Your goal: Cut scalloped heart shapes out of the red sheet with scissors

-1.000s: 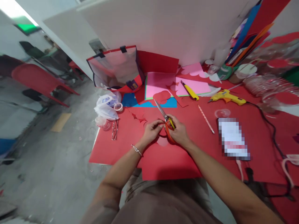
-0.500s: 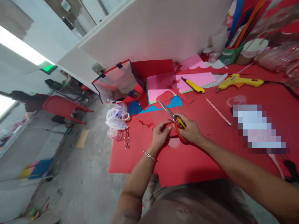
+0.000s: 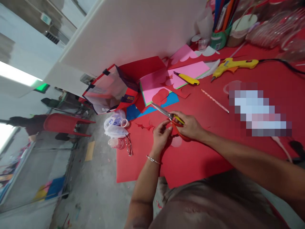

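In my right hand (image 3: 189, 125) is a pair of scissors (image 3: 163, 110) with yellow and orange handles, its blades pointing up and left. My left hand (image 3: 162, 136) is beside the scissors, fingertips pinched on a small piece of red paper (image 3: 173, 129) whose outline is hard to make out against the red surface. A pale round disc (image 3: 176, 142) lies just below my hands. Beyond the scissor tips are rounded red paper cutouts (image 3: 160, 96) on pink sheets (image 3: 152, 83) and a blue sheet (image 3: 133, 112). Jagged red scraps (image 3: 144, 126) lie left of my left hand.
On the red tabletop (image 3: 200, 162) are a yellow utility knife (image 3: 187, 78), a yellow glue gun (image 3: 234, 65) with its cord, a striped stick (image 3: 214, 100) and a blurred-out object (image 3: 259, 109). A bag (image 3: 109, 90), plastic cups (image 3: 116, 143) and glasses (image 3: 129, 145) line the left edge. A person (image 3: 28, 125) sits far left.
The view has tilted and shifted, so the tabletop things appear further left and higher. Both hands stay together at the scissors, with the blades looking more closed than before.
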A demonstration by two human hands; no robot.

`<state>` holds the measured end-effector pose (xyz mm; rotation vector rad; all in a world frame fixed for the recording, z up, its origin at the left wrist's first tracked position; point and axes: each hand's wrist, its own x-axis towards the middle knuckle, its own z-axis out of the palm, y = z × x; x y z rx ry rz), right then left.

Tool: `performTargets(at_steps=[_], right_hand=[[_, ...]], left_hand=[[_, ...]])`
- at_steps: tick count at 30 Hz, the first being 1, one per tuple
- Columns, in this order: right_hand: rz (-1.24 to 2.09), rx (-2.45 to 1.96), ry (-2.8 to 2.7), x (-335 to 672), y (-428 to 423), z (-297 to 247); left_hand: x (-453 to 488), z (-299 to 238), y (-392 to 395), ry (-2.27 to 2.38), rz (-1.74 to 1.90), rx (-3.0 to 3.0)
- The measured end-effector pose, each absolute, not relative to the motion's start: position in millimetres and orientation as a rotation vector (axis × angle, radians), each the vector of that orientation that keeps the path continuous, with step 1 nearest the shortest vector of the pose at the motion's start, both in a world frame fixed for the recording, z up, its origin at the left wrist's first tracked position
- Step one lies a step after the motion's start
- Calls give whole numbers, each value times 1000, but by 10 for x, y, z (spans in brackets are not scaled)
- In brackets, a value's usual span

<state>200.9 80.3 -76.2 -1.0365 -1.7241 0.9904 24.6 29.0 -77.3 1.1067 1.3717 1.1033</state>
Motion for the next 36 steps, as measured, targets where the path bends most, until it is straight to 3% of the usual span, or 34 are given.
performTargets(at_steps=[8, 36], right_hand=[[1029, -1003, -1726, 2012, 778, -725], [1032, -999, -1716, 2013, 777, -732]], left_hand=[[270, -721, 303, 1447, 1301, 1020], [294, -714, 303, 1410, 1284, 1057]])
